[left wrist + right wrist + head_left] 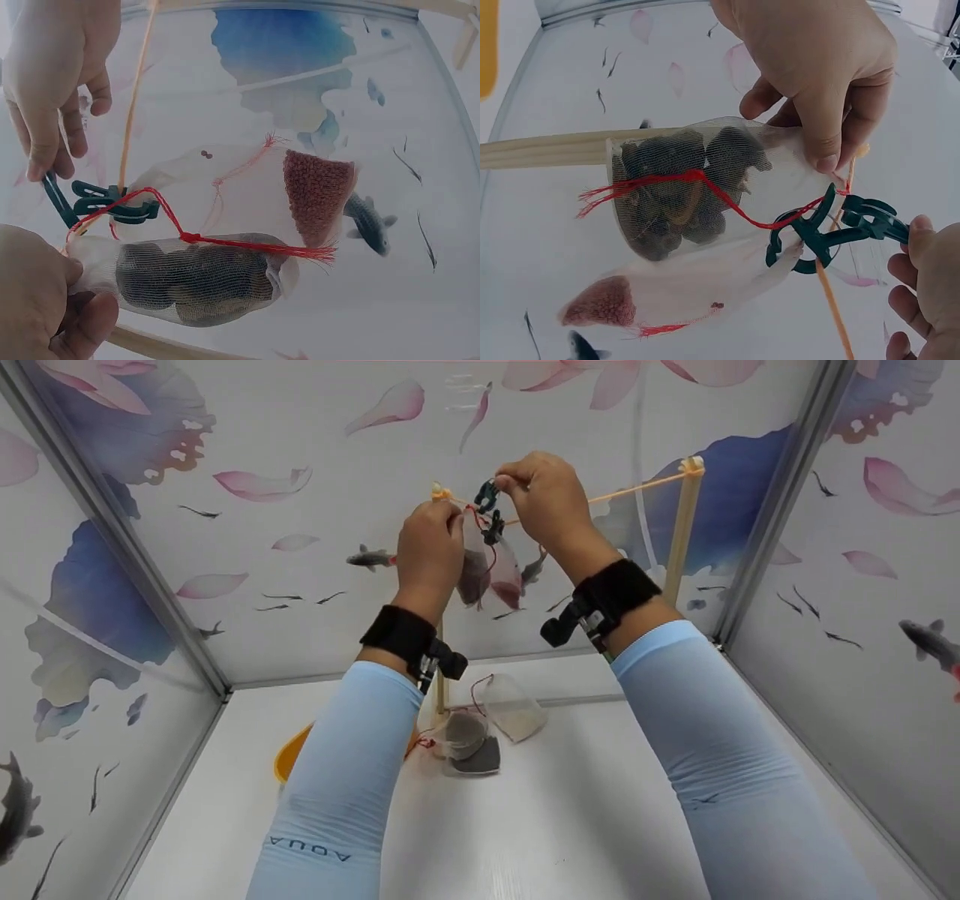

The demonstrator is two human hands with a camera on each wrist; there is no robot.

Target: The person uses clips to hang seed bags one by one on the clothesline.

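My left hand (431, 547) pinches the gathered top of a white mesh drawstring bag (195, 277) beside an orange line (637, 489). Dark lumpy pieces fill this bag, and its red drawstring trails along it. Between the thumb and fingers of my right hand (547, 502) is a dark green plastic clip (874, 217), up near the line. A second green clip (810, 240) fastens another mesh bag (322, 199) to the line. That bag holds small reddish-brown beads and hangs close beside the dark one. Whether the held clip grips the dark bag I cannot tell.
The line runs between a right wooden post (682, 540) and a left post (441, 694), partly hidden by my left arm. On the white table (540, 825) lie a bag with pale contents (521, 716) and a bag with grey contents (478, 757). A yellow container (291, 754) stands left.
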